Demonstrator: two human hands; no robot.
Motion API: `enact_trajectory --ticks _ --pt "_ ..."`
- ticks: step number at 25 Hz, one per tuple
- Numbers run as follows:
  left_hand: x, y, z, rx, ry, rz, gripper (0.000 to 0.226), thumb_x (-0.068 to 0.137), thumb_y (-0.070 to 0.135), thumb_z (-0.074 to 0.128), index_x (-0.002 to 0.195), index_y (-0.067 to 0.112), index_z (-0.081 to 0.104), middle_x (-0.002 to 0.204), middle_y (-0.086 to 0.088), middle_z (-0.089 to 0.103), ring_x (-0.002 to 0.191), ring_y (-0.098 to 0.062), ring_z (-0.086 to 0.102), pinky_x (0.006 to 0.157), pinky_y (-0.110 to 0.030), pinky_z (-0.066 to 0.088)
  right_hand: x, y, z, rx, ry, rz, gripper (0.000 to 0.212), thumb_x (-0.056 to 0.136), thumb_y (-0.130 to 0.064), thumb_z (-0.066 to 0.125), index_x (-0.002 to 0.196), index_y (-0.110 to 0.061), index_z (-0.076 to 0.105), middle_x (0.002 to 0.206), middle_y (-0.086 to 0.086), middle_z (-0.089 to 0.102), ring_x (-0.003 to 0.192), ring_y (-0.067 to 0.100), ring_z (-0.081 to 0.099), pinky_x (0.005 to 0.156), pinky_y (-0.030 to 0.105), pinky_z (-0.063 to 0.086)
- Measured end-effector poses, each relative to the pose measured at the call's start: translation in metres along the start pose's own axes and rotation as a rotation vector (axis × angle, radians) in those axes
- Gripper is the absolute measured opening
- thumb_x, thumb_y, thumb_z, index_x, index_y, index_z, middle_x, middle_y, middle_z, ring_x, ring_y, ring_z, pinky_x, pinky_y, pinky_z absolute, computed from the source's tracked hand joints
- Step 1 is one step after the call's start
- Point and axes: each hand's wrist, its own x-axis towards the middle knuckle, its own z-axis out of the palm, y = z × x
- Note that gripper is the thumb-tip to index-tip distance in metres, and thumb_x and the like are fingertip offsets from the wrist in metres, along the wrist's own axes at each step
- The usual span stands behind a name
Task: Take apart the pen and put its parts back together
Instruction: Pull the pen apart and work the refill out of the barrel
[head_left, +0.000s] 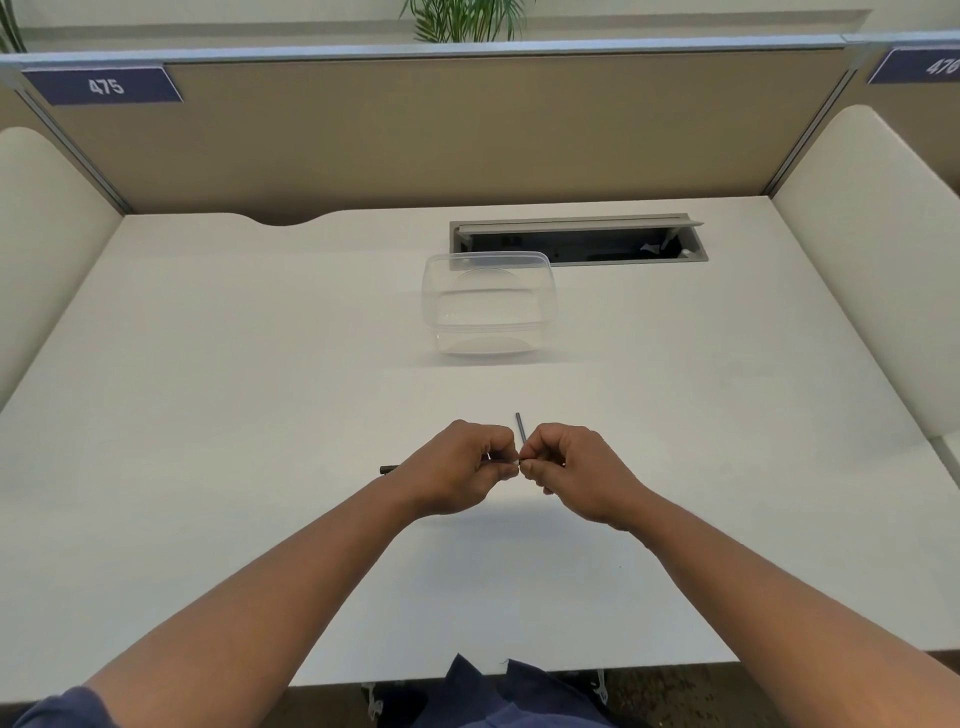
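My left hand (460, 470) is closed around a dark pen barrel (388, 469), whose black end sticks out to the left of the wrist. My right hand (574, 467) pinches a small pen part at its fingertips, touching the barrel's right end. A thin grey refill (520, 427) rises upright between the two hands, its lower end hidden by my right fingers. Both hands hover just above the white desk (260, 389), near its middle front.
A clear plastic container (488, 306) stands on the desk behind my hands. Farther back is an open grey cable tray (576, 241) set into the desk. Beige partitions close the back and sides. The desk's front edge runs below my forearms.
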Motion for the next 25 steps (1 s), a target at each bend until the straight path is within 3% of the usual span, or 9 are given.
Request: enact_trajectory --ticks 3,7,9,12,15,18,25 --pt "0.001 0.0 -0.002 -0.008 -0.011 0.011 0.014 0.095 0.015 0.065 0.082 0.021 0.067 0.08 0.011 0.071 0.078 -0.011 0.066 0.072 -0.035 0.056 -0.002 0.002 0.003 -0.169 0.064 -0.138 0.022 0.094 -0.014 0.066 0.079 -0.031 0.063 0.064 -0.018 0.061 0.06 -0.001 0.052 0.057 0.014 0.041" --pt "0.001 -0.002 -0.003 -0.021 -0.006 0.01 0.014 0.098 0.017 0.061 0.099 0.026 0.072 0.078 0.015 0.067 0.073 0.0 0.062 0.065 -0.011 0.045 -0.002 0.007 0.0 -0.274 0.124 -0.246 0.013 0.094 -0.012 0.064 0.085 -0.022 0.064 0.067 -0.013 0.057 0.062 0.006 0.049 0.058 0.024 0.04" --pt "0.0 -0.002 -0.003 -0.022 0.011 0.007 0.017 0.099 0.019 0.06 0.105 0.029 0.072 0.081 0.014 0.068 0.08 -0.005 0.064 0.068 -0.015 0.049 0.0 0.008 -0.002 -0.246 0.131 -0.24 0.007 0.094 -0.016 0.065 0.088 -0.021 0.067 0.072 -0.011 0.063 0.064 0.007 0.052 0.06 0.027 0.044" --pt "0.001 -0.002 -0.003 0.026 0.001 0.018 0.017 0.1 0.021 0.058 0.108 0.027 0.071 0.088 0.01 0.071 0.086 -0.012 0.065 0.078 -0.034 0.055 0.002 0.005 -0.003 -0.206 0.108 -0.21 0.005 0.092 -0.029 0.068 0.091 -0.03 0.073 0.079 -0.012 0.067 0.068 0.007 0.057 0.062 0.019 0.047" --pt "0.004 -0.003 -0.001 0.115 -0.029 0.029 0.015 0.101 0.024 0.057 0.109 0.026 0.069 0.089 0.008 0.071 0.088 -0.016 0.065 0.079 -0.042 0.055 0.005 0.005 -0.005 -0.239 0.096 -0.191 0.009 0.093 -0.024 0.069 0.094 -0.028 0.077 0.085 -0.007 0.066 0.077 0.01 0.06 0.07 0.028 0.05" --pt "0.007 -0.005 0.0 0.169 -0.022 0.01 0.013 0.1 0.024 0.057 0.107 0.025 0.068 0.086 0.008 0.068 0.078 -0.013 0.06 0.075 -0.043 0.054 0.007 0.008 -0.007 -0.332 0.11 -0.175 0.007 0.092 -0.018 0.069 0.094 -0.02 0.075 0.09 -0.001 0.065 0.082 0.018 0.06 0.076 0.038 0.052" --pt "0.019 -0.009 0.003 0.195 -0.027 0.009 0.013 0.1 0.026 0.058 0.11 0.027 0.066 0.079 0.012 0.063 0.066 0.001 0.052 0.063 -0.028 0.042 0.014 0.016 -0.012 -0.431 0.09 -0.121 0.014 0.095 -0.019 0.065 0.102 -0.019 0.077 0.097 -0.001 0.066 0.09 0.018 0.059 0.081 0.037 0.051"
